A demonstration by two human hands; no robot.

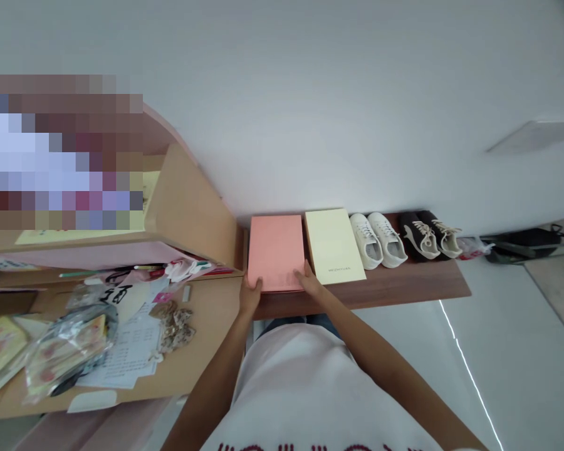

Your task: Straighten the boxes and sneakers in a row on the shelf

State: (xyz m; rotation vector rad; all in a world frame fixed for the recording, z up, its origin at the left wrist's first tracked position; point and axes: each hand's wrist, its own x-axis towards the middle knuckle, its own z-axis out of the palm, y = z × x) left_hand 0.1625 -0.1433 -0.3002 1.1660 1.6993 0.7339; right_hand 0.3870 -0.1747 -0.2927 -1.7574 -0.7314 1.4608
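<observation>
Presently, the left hand (250, 295) and the right hand (309, 282), both half closed, hold one pink box (277, 250) between them on the counter (423, 285), while to their right are one cream box (336, 244), two white shoes (378, 240) and two black shoes (420, 237).

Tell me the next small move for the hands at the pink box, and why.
I'd probably firm up the grip evenly on the pink box before shifting it: the left hand is at its near left corner, the right hand at its right side, and the cream box sits close by, leaving little room for the right fingers.
</observation>
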